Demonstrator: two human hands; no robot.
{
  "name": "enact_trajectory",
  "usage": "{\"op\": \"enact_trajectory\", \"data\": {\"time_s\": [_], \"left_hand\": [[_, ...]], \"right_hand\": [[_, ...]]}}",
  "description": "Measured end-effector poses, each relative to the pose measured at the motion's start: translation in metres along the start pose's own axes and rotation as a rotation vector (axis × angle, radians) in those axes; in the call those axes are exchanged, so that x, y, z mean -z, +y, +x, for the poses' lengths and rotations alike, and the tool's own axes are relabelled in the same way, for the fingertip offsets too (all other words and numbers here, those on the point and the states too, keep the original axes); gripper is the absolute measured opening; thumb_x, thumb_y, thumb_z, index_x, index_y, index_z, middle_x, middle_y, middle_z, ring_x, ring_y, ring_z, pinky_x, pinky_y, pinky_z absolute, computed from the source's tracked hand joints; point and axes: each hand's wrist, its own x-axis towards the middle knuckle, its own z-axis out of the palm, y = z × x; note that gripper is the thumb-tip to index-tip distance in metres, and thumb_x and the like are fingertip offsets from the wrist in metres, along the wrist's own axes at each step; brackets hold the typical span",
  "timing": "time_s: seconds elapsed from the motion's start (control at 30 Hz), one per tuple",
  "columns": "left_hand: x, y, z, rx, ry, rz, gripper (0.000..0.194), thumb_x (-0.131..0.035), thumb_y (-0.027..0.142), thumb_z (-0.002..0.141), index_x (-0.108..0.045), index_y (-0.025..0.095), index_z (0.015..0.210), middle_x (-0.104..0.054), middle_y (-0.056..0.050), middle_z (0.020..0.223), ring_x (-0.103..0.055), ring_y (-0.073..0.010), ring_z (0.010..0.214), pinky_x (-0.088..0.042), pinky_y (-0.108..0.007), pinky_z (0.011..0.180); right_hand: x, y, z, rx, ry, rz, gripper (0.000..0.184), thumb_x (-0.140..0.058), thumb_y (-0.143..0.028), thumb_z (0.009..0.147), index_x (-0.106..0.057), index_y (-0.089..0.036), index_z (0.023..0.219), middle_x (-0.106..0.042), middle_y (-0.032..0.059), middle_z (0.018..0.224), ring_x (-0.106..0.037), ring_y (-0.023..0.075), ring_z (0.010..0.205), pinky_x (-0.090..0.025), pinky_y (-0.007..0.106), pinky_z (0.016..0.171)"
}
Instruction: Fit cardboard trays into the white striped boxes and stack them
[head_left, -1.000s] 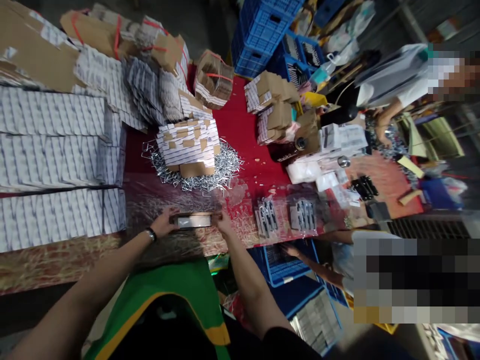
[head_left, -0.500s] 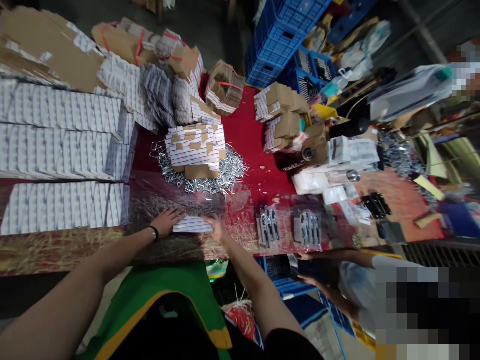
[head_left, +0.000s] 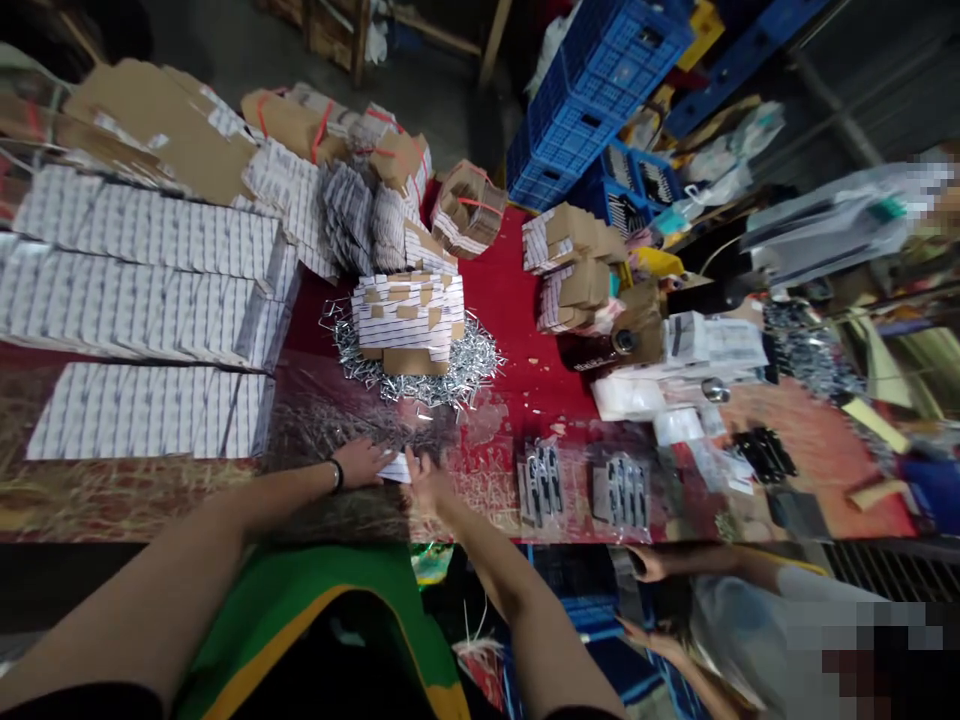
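Below the frame's centre, a small white cardboard box (head_left: pixel 396 467) is flanked by the left hand (head_left: pixel 364 463) and right hand (head_left: pixel 426 480), brought closer together than before; turning or pressing is suggested. Fingers are partly bent; any firm grip cannot be told.

Rows of boxes (head_left: pixel 150 410) stood left on the table (head_left: pixel 487 285). Right of them, a stack of cardboard (head_left: pixel 409 320) lay on a heap of wire pieces (head_left: pixel 481 362), with bundles (head_left: pixel 465 215) behind. Before the heap, a carton (head_left: pixel 397 467) lay between the left hand (head_left: pixel 364 462) and the right hand (head_left: pixel 429 485). Two packs (head_left: pixel 543 482) lay to their right, a bottle (head_left: pixel 598 352) behind the packs, and crates (head_left: pixel 589 90) beyond the table.
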Motion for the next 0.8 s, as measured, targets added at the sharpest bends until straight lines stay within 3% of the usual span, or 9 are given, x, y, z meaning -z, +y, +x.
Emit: {"op": "enact_trajectory", "data": {"time_s": [0.13,0.2,0.3,0.37,0.43,0.5,0.57,0.67,0.8], "left_hand": [[-0.013,0.013,-0.005,0.035,0.062,0.027,0.086,-0.079,0.045,0.086,-0.049,0.025,0.164,-0.038,-0.021,0.173,-0.032,-0.0474,0.159,-0.016,-0.066,0.129],[-0.011,0.024,0.001,0.048,0.020,0.049,0.090,-0.082,0.039,0.082,-0.048,0.022,0.164,-0.039,-0.023,0.172,-0.034,-0.0495,0.157,-0.020,-0.066,0.127],[0.006,0.037,0.010,0.104,0.005,0.017,0.080,-0.081,0.026,0.079,-0.058,0.023,0.156,-0.056,-0.022,0.158,-0.052,-0.0475,0.142,-0.036,-0.060,0.118],[0.020,0.036,0.004,0.182,0.040,-0.021,0.065,-0.077,0.027,0.082,-0.065,0.022,0.146,-0.067,-0.021,0.141,-0.063,-0.0423,0.126,-0.046,-0.054,0.108],[0.032,0.026,-0.017,0.266,0.091,-0.045,0.049,-0.069,0.034,0.091,-0.069,0.019,0.137,-0.071,-0.020,0.126,-0.067,-0.0376,0.115,-0.049,-0.049,0.103],[0.042,0.004,-0.048,0.407,0.214,-0.060,0.041,-0.059,0.041,0.097,-0.071,0.018,0.128,-0.071,-0.020,0.119,-0.066,-0.0362,0.114,-0.048,-0.049,0.105],[0.052,-0.026,-0.081,0.623,0.401,-0.064,0.040,-0.056,0.046,0.098,-0.072,0.016,0.119,-0.070,-0.021,0.115,-0.063,-0.0381,0.118,-0.046,-0.051,0.107],[0.062,-0.069,-0.114,0.977,0.646,-0.050,0.047,-0.065,0.048,0.090,-0.070,0.009,0.115,-0.065,-0.027,0.120,-0.056,-0.0453,0.128,-0.042,-0.058,0.112],[0.072,-0.088,-0.106,1.093,0.876,-0.047,0.063,-0.074,0.033,0.080,-0.059,0.006,0.135,-0.047,-0.032,0.154,-0.029,-0.0519,0.154,-0.021,-0.073,0.125]], "right_hand": [[-0.006,-0.016,-0.007,-0.076,0.072,0.012,0.104,-0.073,-0.061,0.090,-0.025,-0.020,0.174,-0.041,0.0293,0.167,-0.041,0.0509,0.151,-0.028,0.070,0.122],[0.002,-0.017,-0.003,-0.088,0.068,0.048,0.098,-0.076,-0.064,0.086,-0.040,-0.024,0.168,-0.050,0.0263,0.162,-0.045,0.0500,0.148,-0.029,0.070,0.121],[0.040,-0.005,0.024,-0.099,0.096,0.074,0.060,-0.060,-0.062,0.099,-0.066,-0.026,0.147,-0.062,0.0215,0.148,-0.050,0.0457,0.141,-0.033,0.069,0.117],[0.079,0.005,0.057,-0.197,0.258,0.095,0.056,-0.043,-0.056,0.107,-0.066,-0.022,0.145,-0.060,0.0233,0.145,-0.050,0.0422,0.139,-0.035,0.064,0.117],[0.121,0.010,0.097,-0.352,0.493,0.155,0.069,-0.045,-0.057,0.106,-0.048,-0.015,0.160,-0.052,0.0275,0.151,-0.048,0.0412,0.140,-0.037,0.057,0.117],[0.156,0.012,0.136,-0.476,0.634,0.220,0.098,-0.063,-0.063,0.096,-0.026,-0.010,0.170,-0.038,0.0312,0.161,-0.044,0.0440,0.142,-0.038,0.054,0.117],[0.181,0.014,0.165,-0.529,0.616,0.261,0.123,-0.079,-0.061,0.083,-0.012,-0.007,0.172,-0.028,0.0343,0.165,-0.043,0.0481,0.144,-0.038,0.054,0.117],[0.198,0.021,0.182,-0.524,0.513,0.305,0.136,-0.088,-0.050,0.074,-0.005,-0.004,0.171,-0.035,0.0350,0.160,-0.051,0.0480,0.138,-0.043,0.052,0.116],[0.197,0.033,0.170,-0.482,0.492,0.319,0.129,-0.087,-0.047,0.073,-0.013,-0.003,0.169,-0.043,0.0334,0.157,-0.060,0.0432,0.132,-0.050,0.047,0.110]]}}
